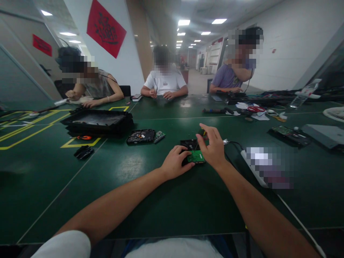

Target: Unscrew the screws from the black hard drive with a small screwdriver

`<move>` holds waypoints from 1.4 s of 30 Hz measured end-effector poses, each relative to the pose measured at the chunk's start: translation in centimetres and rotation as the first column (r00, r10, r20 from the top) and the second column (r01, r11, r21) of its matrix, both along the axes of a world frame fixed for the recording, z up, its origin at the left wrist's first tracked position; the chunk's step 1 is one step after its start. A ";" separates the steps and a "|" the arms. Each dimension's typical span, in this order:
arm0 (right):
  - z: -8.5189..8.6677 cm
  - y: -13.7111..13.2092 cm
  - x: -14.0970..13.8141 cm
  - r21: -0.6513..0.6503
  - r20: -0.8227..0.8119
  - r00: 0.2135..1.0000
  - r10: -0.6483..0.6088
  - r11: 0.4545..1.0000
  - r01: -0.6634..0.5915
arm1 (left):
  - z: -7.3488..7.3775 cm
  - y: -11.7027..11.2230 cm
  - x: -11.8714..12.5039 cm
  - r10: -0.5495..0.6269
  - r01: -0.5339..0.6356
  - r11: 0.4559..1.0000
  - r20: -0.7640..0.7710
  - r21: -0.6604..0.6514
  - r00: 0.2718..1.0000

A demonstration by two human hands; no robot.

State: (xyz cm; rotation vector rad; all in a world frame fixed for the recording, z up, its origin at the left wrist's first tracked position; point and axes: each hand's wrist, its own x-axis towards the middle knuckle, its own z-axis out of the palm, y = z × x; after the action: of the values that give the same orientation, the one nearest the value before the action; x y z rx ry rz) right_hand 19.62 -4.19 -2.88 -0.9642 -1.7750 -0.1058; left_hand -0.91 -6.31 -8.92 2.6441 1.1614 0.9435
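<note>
A hard drive with its green circuit board (196, 156) facing up lies on the green table in front of me. My left hand (176, 161) grips the drive's left side, fingers at the far edge and thumb at the near edge. Above the board's right side, my right hand (213, 147) has its thumb and fingers around a screwdriver (204, 133) with a yellow and dark handle. Its thin shaft slants down toward the drive; I cannot tell whether the tip touches a screw. Just behind lies a black drive part (189, 144), partly hidden by my hands.
Left of my hands lie an opened drive (140, 136), a small circuit board (159, 136), black parts (84, 152) and black trays (98, 120). A white power strip (254, 168) with cable lies right, near a drive (288, 136) and bottle (305, 94). Three people sit opposite.
</note>
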 end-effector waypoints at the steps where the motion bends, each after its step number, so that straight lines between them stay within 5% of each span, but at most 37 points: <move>1: 0.0 0.0 0.0 -0.001 -0.009 1.000 -0.012 1.000 0.012 | 0.0 0.0 0.0 0.001 -0.001 1.000 -0.001 0.001 1.000; 42: -0.2 0.0 0.0 0.011 -0.053 0.998 -0.019 1.000 0.020 | -0.1 0.1 0.0 -0.002 0.002 1.000 0.006 -0.010 1.000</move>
State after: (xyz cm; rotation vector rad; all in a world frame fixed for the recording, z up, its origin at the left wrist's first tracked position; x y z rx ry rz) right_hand 19.65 -4.16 -3.07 -0.9673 -1.7153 -0.1022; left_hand -0.91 -6.21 -9.02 2.6327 1.1588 0.9418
